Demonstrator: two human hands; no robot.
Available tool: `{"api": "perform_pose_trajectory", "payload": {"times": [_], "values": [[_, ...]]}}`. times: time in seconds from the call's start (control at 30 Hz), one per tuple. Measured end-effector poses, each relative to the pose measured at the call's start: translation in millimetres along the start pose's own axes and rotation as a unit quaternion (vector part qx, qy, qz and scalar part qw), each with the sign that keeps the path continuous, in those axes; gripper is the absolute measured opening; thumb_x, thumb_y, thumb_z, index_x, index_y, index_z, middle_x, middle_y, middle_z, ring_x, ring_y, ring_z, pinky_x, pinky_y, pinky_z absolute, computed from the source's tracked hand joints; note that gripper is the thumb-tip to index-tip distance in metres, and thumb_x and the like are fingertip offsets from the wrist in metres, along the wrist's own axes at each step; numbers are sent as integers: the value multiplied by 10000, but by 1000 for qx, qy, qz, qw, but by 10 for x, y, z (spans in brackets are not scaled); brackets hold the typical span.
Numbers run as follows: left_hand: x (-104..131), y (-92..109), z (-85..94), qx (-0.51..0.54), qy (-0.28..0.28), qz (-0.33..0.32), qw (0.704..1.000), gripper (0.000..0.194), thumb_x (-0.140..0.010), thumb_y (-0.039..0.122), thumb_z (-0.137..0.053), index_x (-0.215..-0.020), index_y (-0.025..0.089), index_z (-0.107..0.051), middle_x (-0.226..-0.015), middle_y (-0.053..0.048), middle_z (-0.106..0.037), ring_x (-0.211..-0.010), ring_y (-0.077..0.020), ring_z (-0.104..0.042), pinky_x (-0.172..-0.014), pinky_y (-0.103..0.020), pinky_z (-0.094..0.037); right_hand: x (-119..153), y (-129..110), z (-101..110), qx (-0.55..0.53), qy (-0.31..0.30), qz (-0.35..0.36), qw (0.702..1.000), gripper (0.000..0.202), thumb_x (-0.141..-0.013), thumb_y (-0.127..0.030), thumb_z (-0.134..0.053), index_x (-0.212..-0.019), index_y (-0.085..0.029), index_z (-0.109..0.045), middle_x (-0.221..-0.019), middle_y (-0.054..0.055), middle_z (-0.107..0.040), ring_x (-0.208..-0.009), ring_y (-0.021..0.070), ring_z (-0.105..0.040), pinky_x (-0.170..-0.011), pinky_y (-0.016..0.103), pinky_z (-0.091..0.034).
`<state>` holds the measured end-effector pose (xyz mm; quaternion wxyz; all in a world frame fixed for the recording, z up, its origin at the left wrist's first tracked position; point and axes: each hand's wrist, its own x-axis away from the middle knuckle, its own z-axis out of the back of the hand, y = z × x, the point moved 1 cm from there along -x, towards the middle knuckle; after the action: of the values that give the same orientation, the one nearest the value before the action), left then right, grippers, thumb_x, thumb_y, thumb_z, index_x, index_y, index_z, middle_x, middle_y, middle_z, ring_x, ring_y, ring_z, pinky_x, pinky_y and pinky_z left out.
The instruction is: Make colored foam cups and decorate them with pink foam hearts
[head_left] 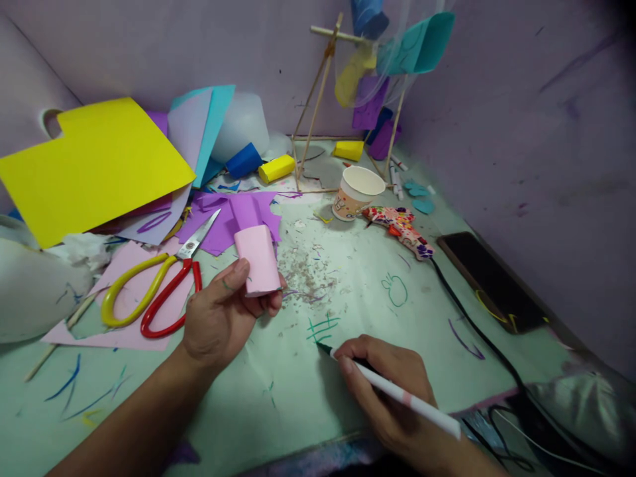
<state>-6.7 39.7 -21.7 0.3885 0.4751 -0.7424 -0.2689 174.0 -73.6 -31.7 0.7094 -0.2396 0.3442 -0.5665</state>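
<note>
My left hand is closed around the lower part of a pink paper tube, holding it above the table. In my right hand is a white marker with a dark green tip. That tip meets the table surface at a small set of green crossed lines. Scissors with one yellow and one red handle lie left of my left hand, on pink paper scraps. Behind the tube are purple paper pieces.
A paper cup stands near a flower-patterned glue gun, whose black cord runs toward the front right. A phone lies by the right wall. At the back is a stick frame with coloured tubes. Yellow paper tops a pile at left.
</note>
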Motion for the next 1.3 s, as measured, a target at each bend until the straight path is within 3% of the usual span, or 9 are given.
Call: {"api": "perform_pose_trajectory", "payload": {"times": [0.1,0.27,0.53,0.73,1.3], "values": [[12,4,3,2,-5,4,1000,265,-738,269,-577,-919,76,-599,-650,-122,-662,-521,-208,-590,-472,-287,-445,9,-18,37,-11,-6,-29,999,143,-852,-180,-479,-794,-193,-608,-647,-4,-646,-551,118,-594,-503,217,-431],[7,7,-1,5,-6,-1,1000,223,-738,261,-578,-868,81,-608,-649,-131,-666,-524,-216,-592,-467,-292,-445,42,7,48,-10,51,-77,996,146,-864,-217,-483,-816,-206,-620,-628,-11,-641,-518,118,-583,-487,211,-450],[4,3,-1,9,-6,-2,1000,240,-753,251,-562,-910,75,-605,-647,-133,-666,-523,-218,-591,-466,-295,-448,41,20,13,22,34,-35,999,136,-854,-192,-479,-806,-194,-606,-647,6,-641,-548,130,-591,-498,230,-442],[-1,6,-1,11,-12,5,1000,247,-746,252,-573,-913,71,-599,-652,-137,-664,-527,-217,-592,-470,-292,-446,50,-10,50,-21,60,-81,995,157,-852,-216,-484,-762,-199,-611,-580,-19,-614,-472,101,-544,-433,195,-405],[-16,-35,63,16,-20,-5,1000,284,-747,270,-584,-923,48,-599,-677,-143,-682,-534,-215,-615,-483,-298,-471,72,-12,68,-51,83,-93,991,168,-856,-242,-486,-748,-204,-609,-586,-17,-597,-481,107,-520,-434,201,-388]]}}
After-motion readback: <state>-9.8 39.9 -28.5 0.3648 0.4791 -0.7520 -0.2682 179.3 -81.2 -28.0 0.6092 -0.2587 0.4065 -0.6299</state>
